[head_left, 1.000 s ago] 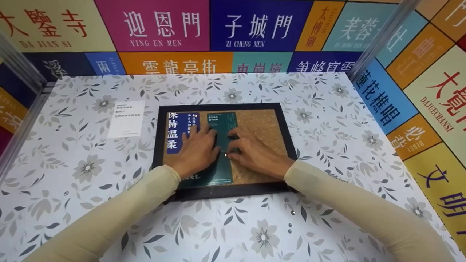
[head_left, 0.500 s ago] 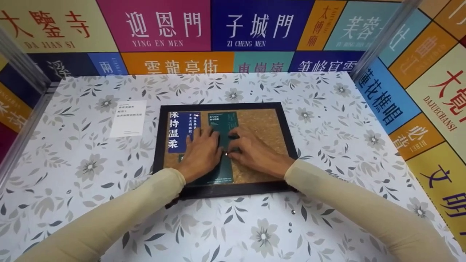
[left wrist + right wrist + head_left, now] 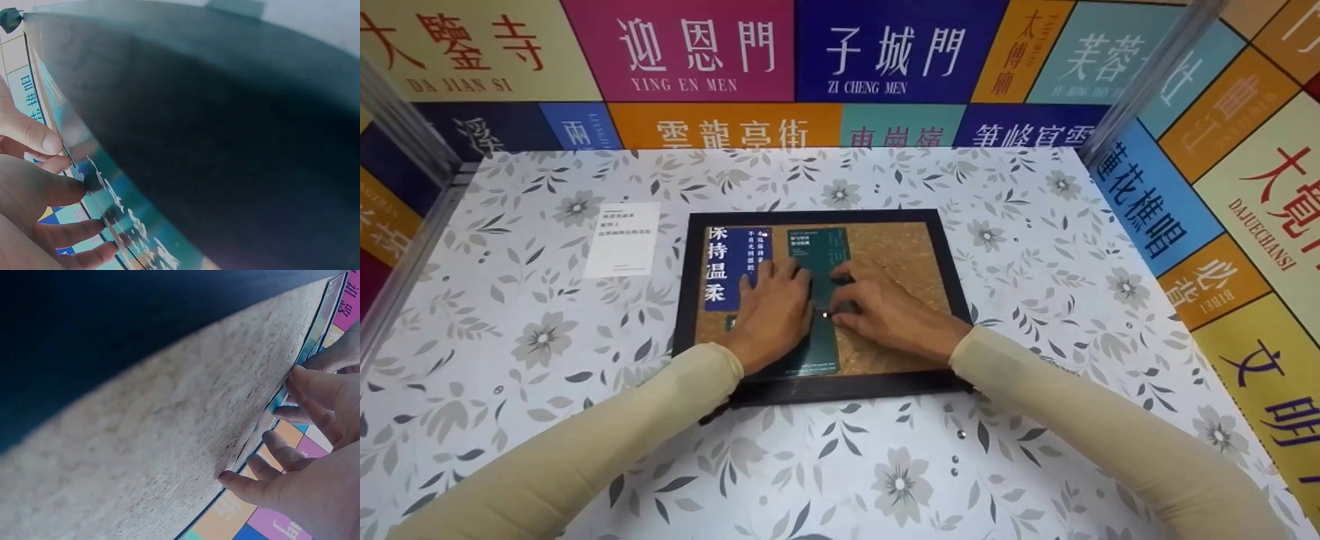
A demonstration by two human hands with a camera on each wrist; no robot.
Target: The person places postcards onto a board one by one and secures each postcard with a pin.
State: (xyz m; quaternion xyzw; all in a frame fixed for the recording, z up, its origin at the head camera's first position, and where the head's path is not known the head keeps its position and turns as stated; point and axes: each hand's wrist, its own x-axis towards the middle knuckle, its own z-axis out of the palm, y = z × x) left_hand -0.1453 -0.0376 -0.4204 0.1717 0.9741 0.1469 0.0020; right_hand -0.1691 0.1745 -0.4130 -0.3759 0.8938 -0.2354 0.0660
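A dark green printed card (image 3: 819, 356) lies upright on the cork board (image 3: 900, 247), near its middle. My left hand (image 3: 772, 311) rests on the card with fingers spread and nearly straight, covering much of its left side. From the right, my right hand (image 3: 889, 311) reaches to the card. Its thumb and forefinger pinch a tiny bright pin (image 3: 825, 315) over the card, beside the left thumb. In the right wrist view the other right fingers (image 3: 242, 486) reach the cork. A blue card (image 3: 716, 262) with white characters sits at the board's upper left.
A black frame (image 3: 847, 388) borders the cork board. A white printed card (image 3: 622, 240) lies on the flowered tablecloth (image 3: 540, 420) to the left. Panels with large colourful characters (image 3: 697, 52) stand behind and to the right of the table.
My left hand has shifted slightly to the right on the green card, showing more cork and the blue card's lower edge. The right hand stays at nearly the same spot.
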